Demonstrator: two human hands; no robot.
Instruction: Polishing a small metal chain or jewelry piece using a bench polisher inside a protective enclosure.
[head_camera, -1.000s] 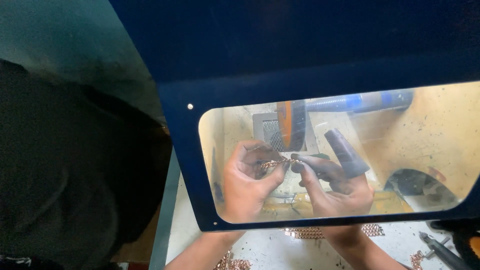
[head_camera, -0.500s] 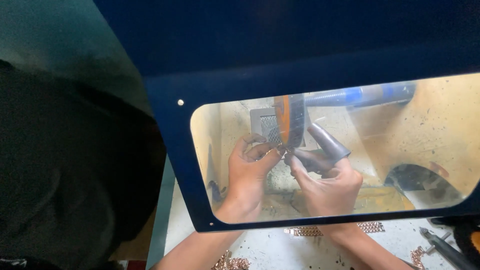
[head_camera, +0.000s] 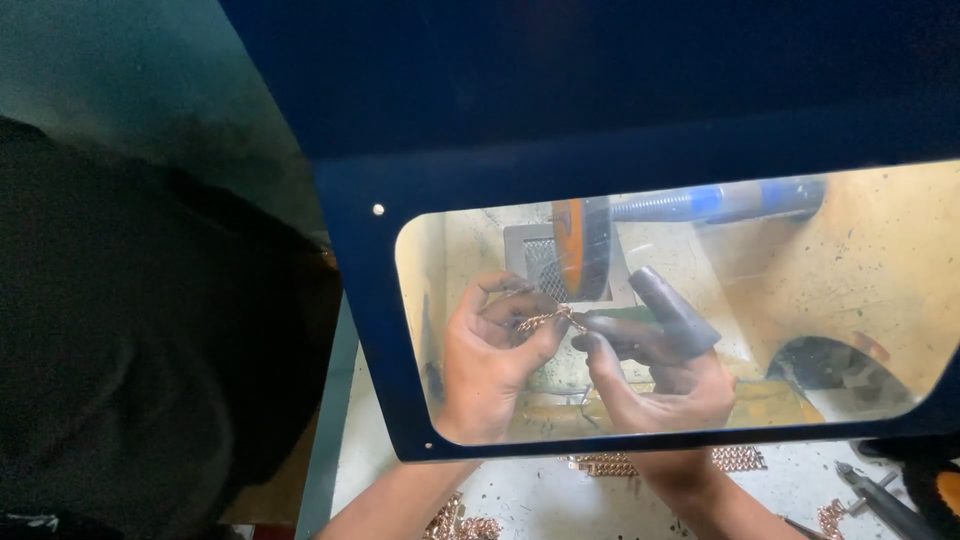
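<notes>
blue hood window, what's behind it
Both hands, left hand and right hand, hold a copper chain just under the orange wheel on its shaft. The hood's blue panel hides everything higher up.

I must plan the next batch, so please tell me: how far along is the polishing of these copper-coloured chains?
In hand: both hands, left hand and right hand, hold one chain just below the orange wheel, behind the clear window. More chain pieces and a pile lie on the bench outside. Whether those are done or waiting cannot be told from here.
</notes>
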